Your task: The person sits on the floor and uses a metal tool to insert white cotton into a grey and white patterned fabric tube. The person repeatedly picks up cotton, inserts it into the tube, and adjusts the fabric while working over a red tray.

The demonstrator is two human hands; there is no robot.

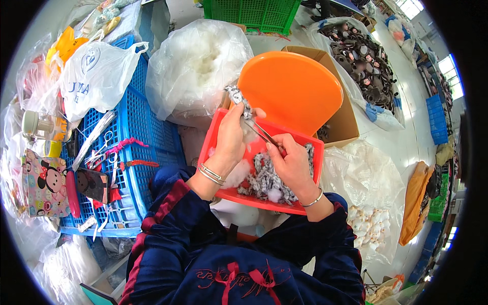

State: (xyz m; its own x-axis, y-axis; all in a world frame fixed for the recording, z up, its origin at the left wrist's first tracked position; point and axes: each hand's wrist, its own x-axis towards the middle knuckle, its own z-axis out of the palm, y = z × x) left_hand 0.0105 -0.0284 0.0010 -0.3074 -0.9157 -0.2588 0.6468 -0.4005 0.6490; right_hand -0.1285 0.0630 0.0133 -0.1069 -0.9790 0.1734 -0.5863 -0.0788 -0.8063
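Note:
My left hand (227, 142) is raised over a red plastic bin (319, 168), its fingers closed around a small grey-and-white mottled fabric piece (237, 96). In my right hand (294, 165) is a slim metal tool that looks like tweezers (260, 131), gripped near its lower end. The tool's tip meets the fabric piece at my left fingers; whether it is inside the cloth is hidden. A tuft of white stuffing (249, 135) shows just below that spot. Inside the bin lie a heap of similar fabric pieces (265, 173) and loose white fluff (237, 175).
An orange plastic seat (292, 89) and a cardboard box (345, 119) stand behind the bin. A clear bag of stuffing (201, 63) is at far left. Blue crates (152, 117) on my left carry scissors (108, 142) and a phone (92, 185). Sacks of small parts (363, 63) lie right.

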